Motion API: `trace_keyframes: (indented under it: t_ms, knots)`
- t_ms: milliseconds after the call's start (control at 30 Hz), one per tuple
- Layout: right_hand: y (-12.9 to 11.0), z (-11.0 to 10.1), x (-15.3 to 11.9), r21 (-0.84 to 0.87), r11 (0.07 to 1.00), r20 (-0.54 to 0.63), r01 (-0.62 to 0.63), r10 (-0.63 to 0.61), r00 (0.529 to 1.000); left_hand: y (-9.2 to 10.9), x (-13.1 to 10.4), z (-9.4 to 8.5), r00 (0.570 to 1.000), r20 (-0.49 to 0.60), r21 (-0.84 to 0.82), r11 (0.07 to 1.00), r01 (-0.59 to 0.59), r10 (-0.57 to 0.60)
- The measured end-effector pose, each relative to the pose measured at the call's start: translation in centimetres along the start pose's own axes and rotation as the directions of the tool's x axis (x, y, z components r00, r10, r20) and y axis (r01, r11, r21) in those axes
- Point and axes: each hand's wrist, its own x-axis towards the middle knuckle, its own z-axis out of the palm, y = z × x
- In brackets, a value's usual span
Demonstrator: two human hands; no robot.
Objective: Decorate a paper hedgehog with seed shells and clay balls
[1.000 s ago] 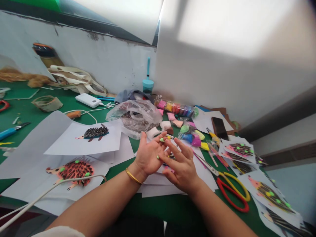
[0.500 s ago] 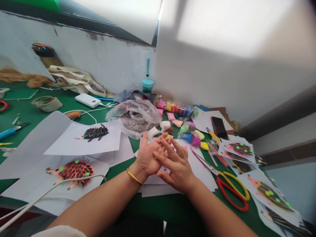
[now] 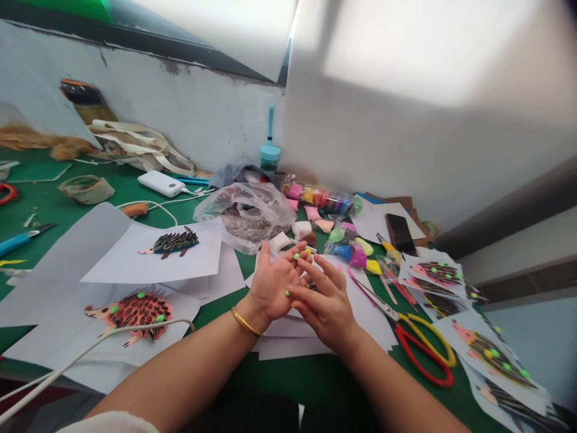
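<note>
My left hand (image 3: 276, 285) is turned palm up over the white paper sheets (image 3: 360, 313), its fingers stretched out flat. A small light green clay ball (image 3: 296, 257) rests at its fingers, with a yellow clay ball (image 3: 308, 251) close by. Above that palm, my right hand (image 3: 325, 307) has its thumb and index finger close together around another green clay ball (image 3: 287, 293) at their tips. Its other fingers reach over the left fingers. Part of a dark seed-covered figure (image 3: 312, 286) shows on the paper beneath; my right hand hides most of it.
Long scissors (image 3: 401, 319) lie right of the paper. Behind my hands are a plastic bag of striped seeds (image 3: 252, 216) and coloured clay packets (image 3: 345, 251). Hedgehog pictures lie at left (image 3: 135, 316) and right (image 3: 491, 355). A white cable (image 3: 90, 349) crosses the left sheets.
My right hand has lifted slightly from the left palm and its thumb has come in towards the index finger. Green clay balls now show between and on my hands.
</note>
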Motion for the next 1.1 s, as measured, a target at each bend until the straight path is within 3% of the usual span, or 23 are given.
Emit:
trace_keyframes:
  t_ms: [167,300,367,467,567,633,867,1100]
  knots:
    - [-0.4,0.3,0.2,0.138,0.988,-0.030,-0.063,0.068,0.997,-0.7,-0.1,-0.1,0.996,0.019,0.065,0.994,0.088,-0.089]
    - [1.3,-1.1,0.2,0.193,0.969,-0.111,-0.155,0.178,0.978,-0.3,0.0,0.3,0.993,-0.060,0.069,0.993,-0.094,0.098]
    - [3.1,-1.9,-0.5,0.243,0.934,-0.182,-0.261,0.308,0.934,0.2,0.2,0.4,0.982,-0.097,0.071,0.985,-0.157,0.163]
    - [5.6,-2.6,-2.3,0.309,0.842,-0.220,-0.442,0.515,0.828,0.9,0.5,0.4,0.973,-0.145,0.061,0.983,-0.173,0.181]
    - [6.8,-2.8,-4.4,0.267,0.771,-0.154,-0.578,0.626,0.765,1.1,0.6,0.2,0.968,-0.173,0.054,0.983,-0.173,0.180]
    - [6.7,-2.8,-5.3,0.219,0.774,-0.107,-0.594,0.624,0.774,1.1,0.6,0.1,0.967,-0.177,0.059,0.983,-0.174,0.182]
    - [4.7,-2.3,-5.5,0.176,0.892,0.096,-0.417,0.406,0.909,1.0,0.7,-0.2,0.967,-0.169,0.073,0.981,-0.178,0.188]
    - [3.9,-1.8,-4.9,0.044,0.950,0.132,-0.309,0.302,0.944,1.0,0.8,-0.4,0.965,-0.182,0.067,0.981,-0.182,0.191]
